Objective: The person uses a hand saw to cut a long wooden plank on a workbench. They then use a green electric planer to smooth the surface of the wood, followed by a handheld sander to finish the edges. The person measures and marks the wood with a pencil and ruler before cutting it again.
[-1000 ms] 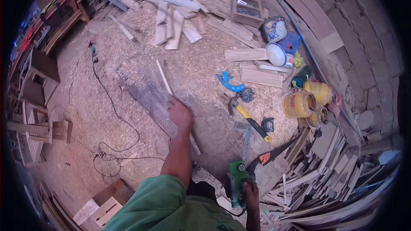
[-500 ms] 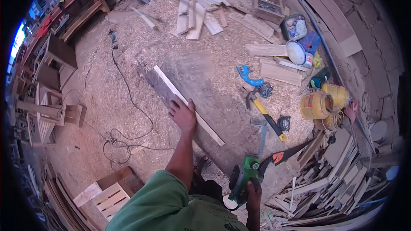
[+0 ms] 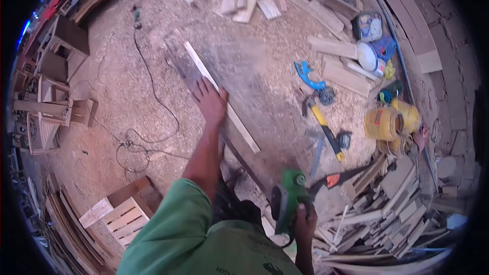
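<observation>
A pale, narrow wooden strip [image 3: 243,126] lies at a slant along a dark worn board [image 3: 179,57] on the floor. Across the strip rests my left hand [image 3: 211,104], fingers spread on its left side and thumb on its right; the palm covers part of the strip. At the lower right, my right hand [image 3: 304,222] is closed round the handle of a green electric hand planer [image 3: 291,196], held beside my body and apart from the strip. A hammer [image 3: 326,128] with a yellow and black handle lies to the right, near a metal square [image 3: 318,153].
A handsaw [image 3: 349,177] and a heap of wood offcuts [image 3: 392,209] lie at the lower right. Yellow plastic containers [image 3: 382,124] stand at the right. A black cable [image 3: 153,79] curls over the shavings on the left, near a slatted wooden piece [image 3: 125,219].
The view has shifted, so most floor items sit elsewhere in it. My left hand's fingers are more stretched out along the strip. My right hand still holds the planer beside my body.
</observation>
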The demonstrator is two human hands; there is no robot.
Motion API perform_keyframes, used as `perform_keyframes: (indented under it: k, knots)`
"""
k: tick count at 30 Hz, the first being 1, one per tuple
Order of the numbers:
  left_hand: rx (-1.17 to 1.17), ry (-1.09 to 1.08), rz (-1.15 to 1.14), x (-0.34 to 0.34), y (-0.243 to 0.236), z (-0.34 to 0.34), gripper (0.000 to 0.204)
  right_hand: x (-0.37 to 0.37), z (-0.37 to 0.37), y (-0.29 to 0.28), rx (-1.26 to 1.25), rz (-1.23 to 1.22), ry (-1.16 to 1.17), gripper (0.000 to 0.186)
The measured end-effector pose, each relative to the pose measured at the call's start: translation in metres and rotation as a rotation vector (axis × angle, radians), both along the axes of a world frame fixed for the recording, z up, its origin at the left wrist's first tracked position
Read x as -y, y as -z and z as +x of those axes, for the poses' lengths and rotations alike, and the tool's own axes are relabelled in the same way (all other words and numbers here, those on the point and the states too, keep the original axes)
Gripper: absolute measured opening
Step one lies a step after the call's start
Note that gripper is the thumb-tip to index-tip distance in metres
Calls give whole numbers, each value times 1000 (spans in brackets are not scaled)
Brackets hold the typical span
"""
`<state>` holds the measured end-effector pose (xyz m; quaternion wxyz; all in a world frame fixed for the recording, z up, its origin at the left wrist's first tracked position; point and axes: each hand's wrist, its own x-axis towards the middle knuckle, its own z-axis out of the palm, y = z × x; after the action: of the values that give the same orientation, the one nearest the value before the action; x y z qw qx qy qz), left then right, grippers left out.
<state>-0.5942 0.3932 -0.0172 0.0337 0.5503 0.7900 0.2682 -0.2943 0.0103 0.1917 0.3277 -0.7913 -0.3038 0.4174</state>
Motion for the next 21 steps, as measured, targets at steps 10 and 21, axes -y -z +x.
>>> perform_keyframes:
  k: [10, 21]
  knots:
    - [783, -364, -285, -69, -31, -45, 106, -64, -24, 37, 268, 136, -401, 44]
    - [1055, -424, -362, -92, -28, -58, 131, -125, -47, 56, 275, 130, -578, 43]
